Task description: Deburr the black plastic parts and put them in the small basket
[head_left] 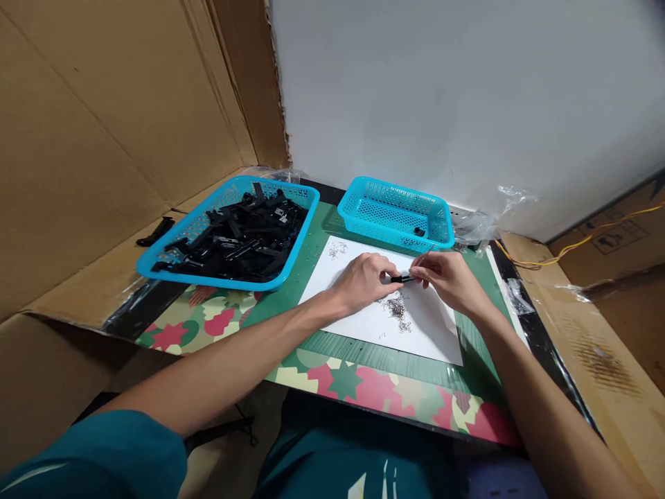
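Over the white sheet [337,312], my left hand [364,283] pinches a small black plastic part [397,279] between thumb and fingers. The part lies roughly level, its right end pointing at my other hand. My right hand [441,274] is closed in a pinch at that right end; what its fingertips hold is too small to make out. Just below the hands, a loose pile of tiny metal pieces [397,310] is spread on the sheet. A smaller scatter of the same tiny pieces [337,249] lies near the sheet's far left corner.
A blue basket [291,272] heaped with black plastic parts [239,235] stands at left. Behind the sheet, another blue basket [358,225] holds a small black piece [418,231]. Clear plastic wrap [475,225] and a yellow cable [564,260] lie at right. Cardboard walls [119,104] enclose the left.
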Tool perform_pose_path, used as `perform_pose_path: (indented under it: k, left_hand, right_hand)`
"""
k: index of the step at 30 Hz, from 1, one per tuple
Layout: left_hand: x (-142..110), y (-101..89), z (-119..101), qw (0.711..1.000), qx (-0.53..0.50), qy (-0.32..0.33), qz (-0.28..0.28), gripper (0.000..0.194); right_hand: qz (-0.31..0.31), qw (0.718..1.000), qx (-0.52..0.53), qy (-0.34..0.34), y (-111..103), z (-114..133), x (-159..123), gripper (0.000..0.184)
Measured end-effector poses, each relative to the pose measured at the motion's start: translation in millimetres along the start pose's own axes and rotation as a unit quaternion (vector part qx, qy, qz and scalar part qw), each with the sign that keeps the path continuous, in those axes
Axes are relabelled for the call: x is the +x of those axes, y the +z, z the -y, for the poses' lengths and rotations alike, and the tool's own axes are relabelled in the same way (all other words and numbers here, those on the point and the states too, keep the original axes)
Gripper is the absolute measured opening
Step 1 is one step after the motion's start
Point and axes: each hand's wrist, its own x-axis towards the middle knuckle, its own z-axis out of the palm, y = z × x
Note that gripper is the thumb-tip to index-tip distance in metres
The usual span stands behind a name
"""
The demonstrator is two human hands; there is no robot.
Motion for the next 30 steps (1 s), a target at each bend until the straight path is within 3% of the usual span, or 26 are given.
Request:
perform_pose_path:
  k: [3, 7, 16, 22, 30]
  left_hand:
    - [0, -1.1, -1, 1.0, 0.013, 0.014, 0.01, 0.009]
    - [0, -2.7, -5, 1.0, 0.011, 0.009, 0.021, 0.009]
    - [0, -0.2, -3, 1.0, 0.019, 0.017, 0.011, 0.012]
    - [1, 1.6, -2, 1.0, 0.022, 0.015, 0.005, 0.013]
    - [1, 4.9, 1, 1.0, 0.009, 0.024, -0.003, 0.013]
  right_hand:
    - [0.014, 1.0, 0.009, 0.007, 6, 1, 7, 0.039]
    - [-0.016, 0.999, 0.044, -0.013, 9, -2, 0, 0.027]
    - [0.028, 0.997, -0.071, 0.001, 11, 5, -12, 0.028]
    - [0.009, 0.997, -0.07, -0.007, 15, 7, -9, 0.025]
    - [-0.05, 0.997, -0.014, 0.057, 24, 0, -8, 0.018]
